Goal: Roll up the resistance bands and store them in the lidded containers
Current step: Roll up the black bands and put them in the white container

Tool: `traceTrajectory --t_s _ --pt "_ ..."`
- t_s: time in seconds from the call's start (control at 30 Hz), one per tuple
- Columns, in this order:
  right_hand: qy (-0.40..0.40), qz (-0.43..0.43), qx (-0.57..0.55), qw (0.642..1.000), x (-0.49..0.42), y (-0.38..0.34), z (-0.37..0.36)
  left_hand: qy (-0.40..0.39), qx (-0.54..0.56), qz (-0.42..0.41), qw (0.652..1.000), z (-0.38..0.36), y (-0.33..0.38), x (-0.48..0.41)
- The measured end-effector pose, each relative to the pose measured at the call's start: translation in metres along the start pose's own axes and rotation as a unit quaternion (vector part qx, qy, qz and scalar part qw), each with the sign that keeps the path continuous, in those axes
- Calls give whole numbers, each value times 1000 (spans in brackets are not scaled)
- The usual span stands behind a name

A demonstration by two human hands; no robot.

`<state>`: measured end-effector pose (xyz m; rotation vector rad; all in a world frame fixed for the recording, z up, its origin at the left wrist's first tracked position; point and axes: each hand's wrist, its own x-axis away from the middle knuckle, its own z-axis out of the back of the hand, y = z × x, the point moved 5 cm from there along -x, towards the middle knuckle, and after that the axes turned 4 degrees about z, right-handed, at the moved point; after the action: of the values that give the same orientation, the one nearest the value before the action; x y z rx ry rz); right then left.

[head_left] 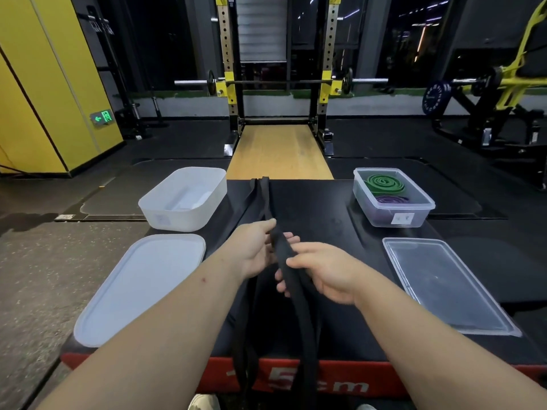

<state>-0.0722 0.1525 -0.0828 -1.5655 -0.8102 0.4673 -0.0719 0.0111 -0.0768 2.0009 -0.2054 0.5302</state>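
Note:
A long black resistance band (299, 309) runs down the middle of the black padded box (325, 208), from its far edge over the near edge. My left hand (257, 250) pinches the band from the left. My right hand (321, 272) grips it just below, thumb on top. A white container (154, 207) stands open at the far left, its white lid (139, 288) lying in front of it. A clear container (384, 216) at the far right holds a rolled green band (384, 183) and a rolled purple band (390, 200). Its clear lid (444, 285) lies nearer me.
The box has a red front face (340, 380) with white lettering. Beyond it are a wooden lifting platform (278, 149), a squat rack with a barbell (278, 81), a yellow wall (44, 84) at left and a plate-loaded machine (488, 96) at right.

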Motion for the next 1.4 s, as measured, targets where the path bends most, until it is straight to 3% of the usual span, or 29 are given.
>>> traceTrajectory --t_s 0.13,0.3,0.37,0.47,0.53,0.63,0.73,0.83,0.93,1.07,1.2,1.4 --pt "-54 -102 52 992 -21 8 16 -9 1 -48 999 -7 13 -16" --pt "145 -96 -167 970 -76 -4 48 -79 -45 -62 994 -6 17 -29" --pt "137 -107 -187 967 -98 -9 47 -106 -60 -57 991 -6 15 -33" --pt "78 -140 -115 980 -125 -17 45 -115 -76 -54 989 -5 12 -45" --pt "91 -140 -112 980 -144 -24 49 -106 -61 -52 991 -3 11 -55" --pt "171 -24 -144 974 -177 -47 68 -105 -39 -50 992 -5 12 -69" --pt "210 135 41 967 -195 -95 94 -95 -38 -70 992 -15 18 -82" --pt "234 194 73 950 -197 -121 120 -117 -54 -92 987 -37 26 -87" --pt "267 136 42 953 -197 -98 146 -85 -89 -84 989 -43 23 -97" --pt "316 -38 11 948 -179 -40 166 -57 -120 -28 991 -44 0 -100" --pt "307 -42 -34 950 -166 -28 170 -72 -146 -14 987 -45 -6 -97" --pt "229 -118 20 966 -135 -19 152 -86 -125 -11 988 -58 0 -82"
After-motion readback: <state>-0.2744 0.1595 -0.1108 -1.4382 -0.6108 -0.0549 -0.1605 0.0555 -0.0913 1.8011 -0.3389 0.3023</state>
